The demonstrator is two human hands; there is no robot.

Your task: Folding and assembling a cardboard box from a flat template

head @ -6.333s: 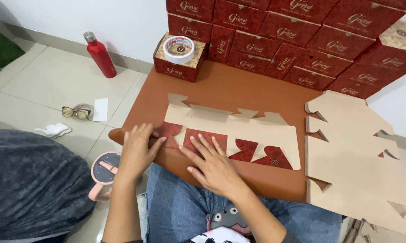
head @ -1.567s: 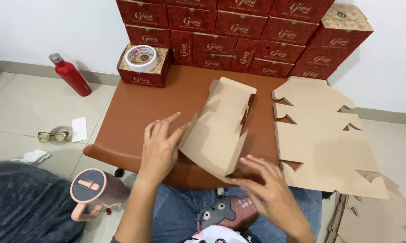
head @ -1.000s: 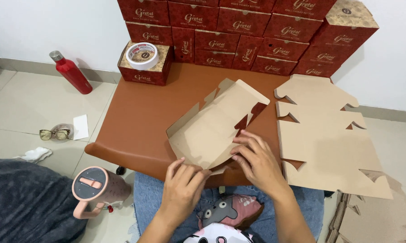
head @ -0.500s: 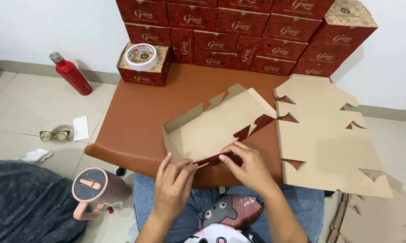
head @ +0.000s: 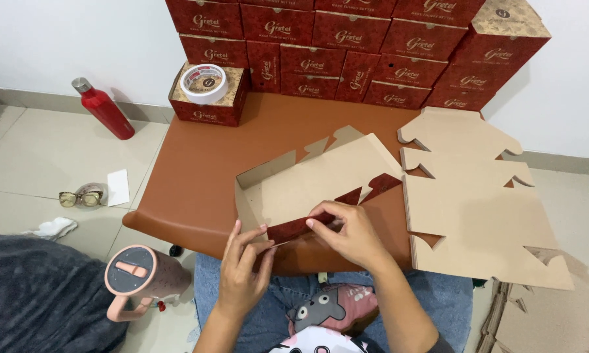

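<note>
The left hand (head: 242, 265) is curling its fingers around the near left corner of a half-folded cardboard box (head: 307, 186), thumb and forefinger pinching the end of a dark red flap (head: 294, 228). The right hand (head: 346, 232) is pinching the same flap further along, fingertips pressing together on its upper edge while the other fingers are bending loosely. The box is lying on the near part of the tabletop (head: 196, 176), just ahead of the person's lap; its outer face is plain matte brown card, its printed side is showing deep red on the notched flaps, and one side wall is standing up at the left.

The tabletop is looking smooth, like rust-brown leatherette, with rounded edges. Just right of the box, a stack of flat die-cut blanks (head: 477, 209) in the same brown card is overhanging the edge, its tabs cut in jagged notches. At the far side, finished red boxes (head: 346, 39) are piling against the white wall, and a roll of tape (head: 204, 83) is sitting on one of them. On the tiled floor a red bottle (head: 103, 108), a pair of glasses (head: 80, 197) and a pink lidded mug (head: 137, 278) are resting.
</note>
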